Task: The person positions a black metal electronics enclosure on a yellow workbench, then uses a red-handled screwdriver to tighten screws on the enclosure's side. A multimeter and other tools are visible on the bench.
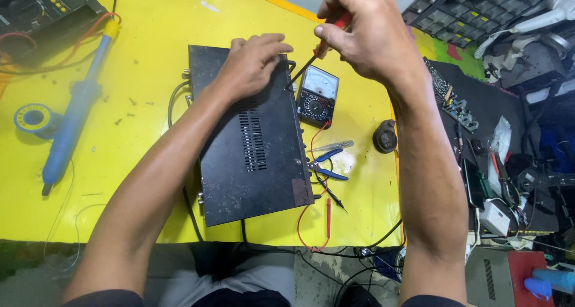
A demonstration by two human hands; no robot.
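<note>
The yellow counter (144,91) is carrying everything, and the biggest piece on it, a black metal equipment case (251,145) with a slotted vent in its lid, is lying lengthwise across the middle, its near end reaching almost to the counter's near edge. The left hand (254,64) is resting palm-down on the case's far end, fingers curled over the far edge, apparently pinning the box so it cannot slide. The right hand (365,31) is hovering just beyond the case's far right corner, thumb and fingertips pinching the red handle of a screwdriver (311,58); the dark shaft is slanting down to the left, its tip meeting the case's right side close beside the left hand.

Along the left part of the counter a blue soldering iron (75,112) is lying with a solder reel (33,118) beside it. An analogue multimeter (317,94) is sitting just right of the case, under the screwdriver, its red lead trailing toward the near edge. Blue-handled pliers (326,166) are lying just beside the case's right side.
</note>
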